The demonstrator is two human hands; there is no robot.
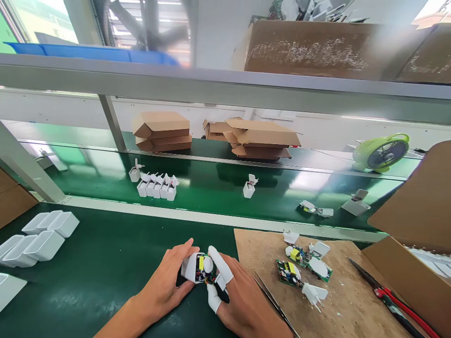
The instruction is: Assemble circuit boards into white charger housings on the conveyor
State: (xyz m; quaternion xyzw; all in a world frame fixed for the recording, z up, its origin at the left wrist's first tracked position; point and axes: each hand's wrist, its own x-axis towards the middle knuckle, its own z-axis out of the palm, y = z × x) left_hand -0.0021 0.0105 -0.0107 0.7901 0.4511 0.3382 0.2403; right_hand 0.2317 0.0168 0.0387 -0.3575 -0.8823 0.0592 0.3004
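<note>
My left hand (162,284) is closed around a white plastic charger housing (189,268), thumb on the near side and fingers on the far side. A circuit board (201,264) with a yellow-wrapped part sits partly inside the housing's open end. My right hand (243,298), with white finger covers on thumb and index finger, grips the board's outer end and a small white piece beside it. Its fingers partly hide what they pinch. Metal tweezers (273,300) lie by my right wrist. Several loose circuit boards (289,272) with white plug parts rest on the cardboard sheet (257,249).
White empty housings (45,244) stand at the left. Beyond a metal rail, a green conveyor (211,188) carries filled housings (157,187). Red-handled pliers (384,293) lie beside an open carton (408,277). A green fan (382,152) and flat cartons (262,134) are further back.
</note>
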